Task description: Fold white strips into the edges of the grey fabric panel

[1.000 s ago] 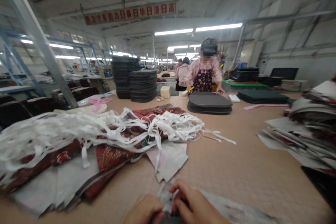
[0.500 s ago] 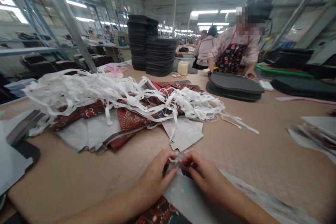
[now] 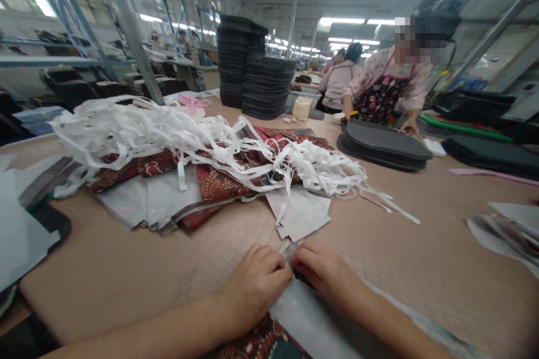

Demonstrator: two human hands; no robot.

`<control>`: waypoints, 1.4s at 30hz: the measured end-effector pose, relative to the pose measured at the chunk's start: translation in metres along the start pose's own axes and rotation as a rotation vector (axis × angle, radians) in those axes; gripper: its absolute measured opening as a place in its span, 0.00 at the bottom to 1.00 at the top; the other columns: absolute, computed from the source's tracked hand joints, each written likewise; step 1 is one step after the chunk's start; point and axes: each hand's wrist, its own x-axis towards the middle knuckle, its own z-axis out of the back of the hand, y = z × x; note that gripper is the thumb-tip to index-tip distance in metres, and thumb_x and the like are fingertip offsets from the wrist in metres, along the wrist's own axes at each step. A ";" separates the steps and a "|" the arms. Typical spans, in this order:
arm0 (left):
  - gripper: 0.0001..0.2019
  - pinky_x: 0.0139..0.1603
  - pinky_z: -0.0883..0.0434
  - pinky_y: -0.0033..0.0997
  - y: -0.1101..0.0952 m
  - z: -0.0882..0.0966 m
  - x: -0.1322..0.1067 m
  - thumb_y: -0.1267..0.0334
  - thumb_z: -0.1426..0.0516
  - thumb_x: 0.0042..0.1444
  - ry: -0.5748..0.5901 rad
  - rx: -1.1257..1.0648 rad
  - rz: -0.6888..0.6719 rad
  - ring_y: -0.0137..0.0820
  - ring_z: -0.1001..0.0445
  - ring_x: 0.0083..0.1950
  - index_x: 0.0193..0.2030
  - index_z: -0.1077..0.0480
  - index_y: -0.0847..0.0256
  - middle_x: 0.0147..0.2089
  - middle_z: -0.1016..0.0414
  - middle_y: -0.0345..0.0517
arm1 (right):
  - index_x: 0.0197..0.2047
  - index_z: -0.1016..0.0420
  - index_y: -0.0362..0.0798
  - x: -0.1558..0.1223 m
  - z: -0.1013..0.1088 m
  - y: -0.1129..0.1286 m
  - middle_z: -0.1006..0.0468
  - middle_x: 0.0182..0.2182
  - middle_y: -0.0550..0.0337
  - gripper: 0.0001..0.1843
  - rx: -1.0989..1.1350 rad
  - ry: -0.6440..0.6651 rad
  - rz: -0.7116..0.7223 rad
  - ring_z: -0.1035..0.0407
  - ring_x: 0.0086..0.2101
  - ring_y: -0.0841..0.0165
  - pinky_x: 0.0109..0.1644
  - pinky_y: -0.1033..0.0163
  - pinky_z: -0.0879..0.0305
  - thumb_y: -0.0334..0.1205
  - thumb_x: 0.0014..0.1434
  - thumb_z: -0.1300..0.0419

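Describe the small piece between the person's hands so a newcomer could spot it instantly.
On the long tan worktable, look at the near edge, below the heap of white strips. There the left hand and right hand meet over a small pale strip. It alone is pinched between them, above a wider grey sheet.

The left hand (image 3: 252,291) and right hand (image 3: 324,275) pinch a white strip (image 3: 287,249).

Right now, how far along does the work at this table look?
Looks done: a heap of white strips lying on patterned fabric pieces. In hand: the left hand and right hand pinch the edge of a grey-backed fabric piece. Left: seemingly the pieces under the heap, though how many, I cannot tell.
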 end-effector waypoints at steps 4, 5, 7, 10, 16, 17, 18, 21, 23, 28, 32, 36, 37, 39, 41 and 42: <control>0.14 0.37 0.40 0.33 0.000 -0.002 -0.003 0.68 0.56 0.65 0.104 0.058 0.000 0.33 0.39 0.36 0.33 0.32 0.64 0.34 0.34 0.45 | 0.33 0.33 0.44 0.004 0.003 -0.001 0.32 0.32 0.58 0.08 -0.019 0.018 -0.042 0.38 0.34 0.68 0.37 0.65 0.41 0.25 0.60 0.49; 0.14 0.37 0.40 0.34 0.000 -0.002 -0.003 0.68 0.57 0.65 0.128 0.075 -0.012 0.34 0.39 0.36 0.35 0.32 0.64 0.35 0.34 0.46 | 0.33 0.34 0.44 0.005 0.003 0.000 0.32 0.32 0.58 0.07 -0.030 0.027 -0.056 0.37 0.33 0.68 0.37 0.65 0.41 0.25 0.60 0.49; 0.13 0.38 0.39 0.36 -0.002 0.000 -0.003 0.68 0.57 0.64 0.165 0.108 -0.047 0.36 0.38 0.37 0.37 0.32 0.65 0.36 0.34 0.47 | 0.33 0.34 0.44 0.007 0.002 -0.001 0.31 0.31 0.59 0.07 -0.066 0.044 -0.090 0.37 0.32 0.69 0.36 0.65 0.41 0.25 0.60 0.48; 0.11 0.37 0.37 0.38 -0.004 0.003 -0.002 0.68 0.55 0.64 0.202 0.151 -0.096 0.37 0.37 0.37 0.40 0.32 0.67 0.37 0.33 0.49 | 0.33 0.35 0.44 0.011 0.000 -0.002 0.31 0.29 0.59 0.06 -0.166 0.087 -0.142 0.37 0.29 0.69 0.33 0.65 0.43 0.26 0.59 0.48; 0.11 0.41 0.34 0.39 -0.007 0.003 0.001 0.71 0.54 0.63 0.237 0.171 -0.085 0.37 0.36 0.39 0.47 0.34 0.69 0.39 0.32 0.49 | 0.32 0.36 0.46 0.021 -0.003 -0.004 0.29 0.29 0.57 0.07 -0.296 0.171 -0.124 0.36 0.28 0.68 0.30 0.63 0.45 0.25 0.57 0.50; 0.11 0.41 0.34 0.39 -0.007 0.003 0.001 0.71 0.54 0.62 0.260 0.165 -0.064 0.37 0.36 0.39 0.48 0.34 0.69 0.40 0.32 0.49 | 0.31 0.37 0.46 0.022 -0.004 -0.004 0.29 0.29 0.57 0.07 -0.302 0.178 -0.127 0.36 0.27 0.68 0.30 0.63 0.45 0.25 0.56 0.50; 0.11 0.41 0.34 0.39 -0.007 0.003 0.001 0.70 0.53 0.62 0.285 0.158 -0.040 0.37 0.36 0.40 0.48 0.34 0.69 0.41 0.32 0.49 | 0.31 0.37 0.46 0.023 -0.004 -0.003 0.29 0.29 0.56 0.07 -0.305 0.183 -0.134 0.35 0.27 0.67 0.30 0.63 0.45 0.25 0.55 0.49; 0.10 0.42 0.34 0.39 -0.007 0.002 0.001 0.69 0.52 0.62 0.337 0.136 0.005 0.38 0.36 0.41 0.48 0.34 0.68 0.42 0.32 0.48 | 0.31 0.38 0.46 0.025 -0.002 -0.002 0.29 0.28 0.56 0.06 -0.268 0.174 -0.178 0.35 0.27 0.66 0.29 0.63 0.45 0.26 0.55 0.47; 0.10 0.42 0.34 0.39 -0.007 0.002 0.001 0.69 0.51 0.62 0.336 0.140 0.009 0.38 0.36 0.42 0.48 0.34 0.68 0.42 0.32 0.48 | 0.32 0.37 0.46 0.024 0.001 -0.001 0.29 0.28 0.57 0.06 -0.240 0.133 -0.208 0.36 0.27 0.67 0.29 0.63 0.45 0.26 0.56 0.47; 0.09 0.41 0.33 0.40 -0.008 0.002 0.001 0.69 0.49 0.61 0.356 0.150 0.009 0.39 0.36 0.41 0.47 0.34 0.67 0.42 0.32 0.48 | 0.38 0.33 0.45 0.008 0.006 0.003 0.30 0.33 0.56 0.08 -0.158 -0.005 -0.167 0.35 0.33 0.67 0.36 0.63 0.39 0.29 0.62 0.52; 0.10 0.44 0.34 0.40 -0.008 0.001 0.000 0.70 0.50 0.62 0.333 0.167 0.015 0.39 0.35 0.43 0.48 0.34 0.67 0.45 0.30 0.49 | 0.41 0.31 0.48 -0.017 -0.006 0.008 0.30 0.36 0.54 0.12 -0.227 -0.005 -0.013 0.35 0.37 0.64 0.40 0.60 0.36 0.27 0.62 0.53; 0.13 0.50 0.36 0.39 -0.004 0.000 0.001 0.72 0.54 0.63 0.211 0.212 -0.095 0.37 0.34 0.48 0.48 0.33 0.65 0.51 0.29 0.46 | 0.42 0.31 0.46 -0.048 -0.012 0.013 0.29 0.36 0.52 0.10 -0.429 -0.020 0.048 0.36 0.35 0.61 0.37 0.57 0.36 0.26 0.58 0.47; 0.14 0.51 0.37 0.38 -0.003 -0.001 0.000 0.72 0.56 0.63 0.157 0.228 -0.137 0.36 0.33 0.49 0.48 0.32 0.64 0.51 0.29 0.45 | 0.43 0.31 0.44 -0.058 -0.010 0.015 0.29 0.36 0.52 0.11 -0.455 -0.026 0.050 0.37 0.34 0.61 0.36 0.56 0.36 0.26 0.57 0.46; 0.16 0.52 0.37 0.36 0.005 -0.002 -0.005 0.71 0.58 0.63 0.057 0.268 -0.244 0.35 0.32 0.49 0.48 0.32 0.63 0.49 0.27 0.44 | 0.48 0.33 0.41 -0.081 0.000 0.021 0.29 0.37 0.51 0.14 -0.490 -0.022 0.022 0.37 0.34 0.61 0.37 0.56 0.36 0.27 0.57 0.45; 0.18 0.48 0.36 0.35 0.023 -0.006 -0.012 0.69 0.59 0.63 -0.027 0.320 -0.401 0.34 0.30 0.46 0.48 0.31 0.62 0.48 0.26 0.45 | 0.50 0.34 0.40 -0.109 0.014 0.029 0.29 0.39 0.50 0.15 -0.525 -0.009 -0.068 0.37 0.36 0.61 0.40 0.56 0.36 0.28 0.58 0.45; 0.18 0.46 0.36 0.34 0.036 -0.011 -0.013 0.68 0.59 0.63 -0.073 0.336 -0.490 0.34 0.29 0.45 0.48 0.30 0.59 0.47 0.25 0.44 | 0.48 0.33 0.41 -0.124 0.022 0.033 0.29 0.39 0.51 0.13 -0.535 -0.005 -0.144 0.37 0.37 0.61 0.42 0.56 0.36 0.28 0.58 0.45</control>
